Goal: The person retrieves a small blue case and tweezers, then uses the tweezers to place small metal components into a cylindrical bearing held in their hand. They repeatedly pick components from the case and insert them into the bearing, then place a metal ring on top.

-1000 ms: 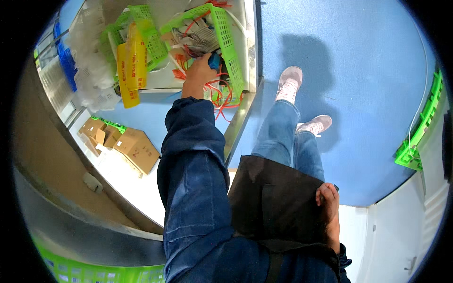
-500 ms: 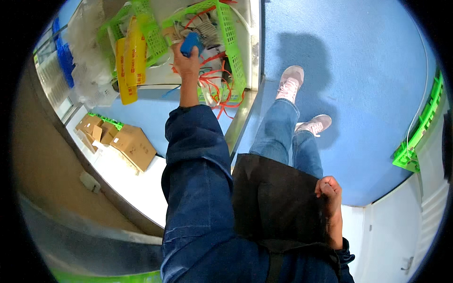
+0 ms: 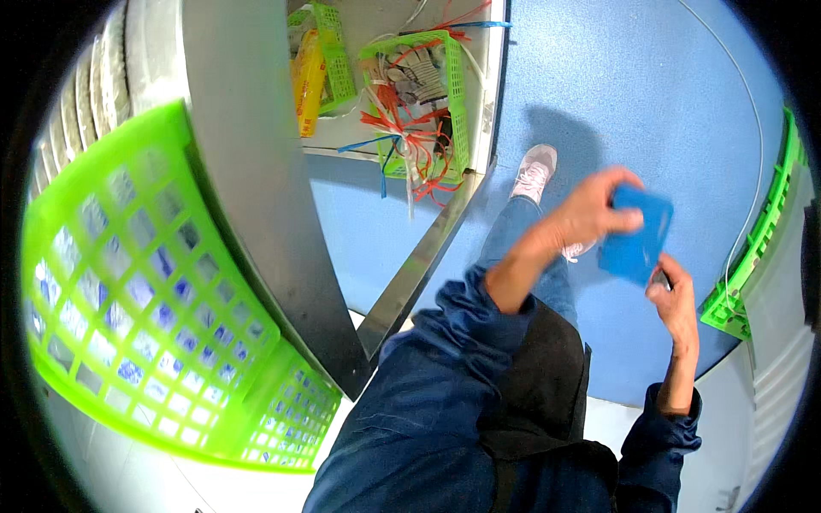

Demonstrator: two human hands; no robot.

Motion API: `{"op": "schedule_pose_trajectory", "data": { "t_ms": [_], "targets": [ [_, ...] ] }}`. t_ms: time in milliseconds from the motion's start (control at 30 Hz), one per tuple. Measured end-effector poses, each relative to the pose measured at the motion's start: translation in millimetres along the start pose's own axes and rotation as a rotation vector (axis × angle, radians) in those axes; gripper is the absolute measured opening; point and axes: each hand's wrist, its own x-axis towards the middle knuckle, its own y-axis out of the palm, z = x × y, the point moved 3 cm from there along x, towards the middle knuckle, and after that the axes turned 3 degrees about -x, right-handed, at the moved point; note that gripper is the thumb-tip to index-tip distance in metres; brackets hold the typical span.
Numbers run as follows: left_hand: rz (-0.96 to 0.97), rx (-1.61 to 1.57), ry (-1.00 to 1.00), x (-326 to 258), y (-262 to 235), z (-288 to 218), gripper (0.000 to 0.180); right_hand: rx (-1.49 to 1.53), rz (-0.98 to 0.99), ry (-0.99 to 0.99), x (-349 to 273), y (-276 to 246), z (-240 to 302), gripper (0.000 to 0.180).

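Note:
My left hand (image 3: 588, 214) is closed round a flat, blue rectangular object (image 3: 652, 229), thumb across its face, in front of my body and above the floor. The object is slightly blurred, and its exact kind does not show. Just below its lower corner is my right hand (image 3: 676, 301), thumb and fingers pinched together. Something small and dark seems to sit between those fingertips, too small to name. Whether the right fingertips touch the blue object, I cannot tell.
At the upper middle, a shelf (image 3: 344, 144) carries a green basket (image 3: 457, 81) with gloves and red ties, beside a yellow roll (image 3: 309, 85). A metal post (image 3: 248, 154) and a large green basket (image 3: 184, 291) stand left. Green plastic pieces (image 3: 727, 312) lie right on the blue floor (image 3: 633, 94).
My left hand has brought the blue object from the shelf basket rightward to my front. My right hand has risen from the black apron toward it. The view has shifted, bringing in the large green basket.

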Motion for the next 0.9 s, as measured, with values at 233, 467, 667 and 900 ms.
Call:
{"op": "schedule_pose_trajectory", "data": {
  "t_ms": [233,467,667,900],
  "targets": [
    [0.157,-0.08,-0.158,-57.9,63.1,7.2,0.043,0.273,0.103,0.203,-57.1,18.2,-2.3,0.028],
    [-1.522,0.991,-0.153,-44.9,-207.4,-19.0,0.075,0.595,-0.098,0.218,-71.8,40.3,-74.0,0.054],
    [-0.989,1.3,-0.74,-67.1,-313.8,63.1,0.11,0.642,-0.26,0.278,-49.5,58.4,-87.4,0.049],
    [-0.996,1.361,-0.26,-92.3,-387.2,53.3,0.028,0.608,-0.309,0.422,-44.3,58.1,-105.9,0.045]
  ]
}}
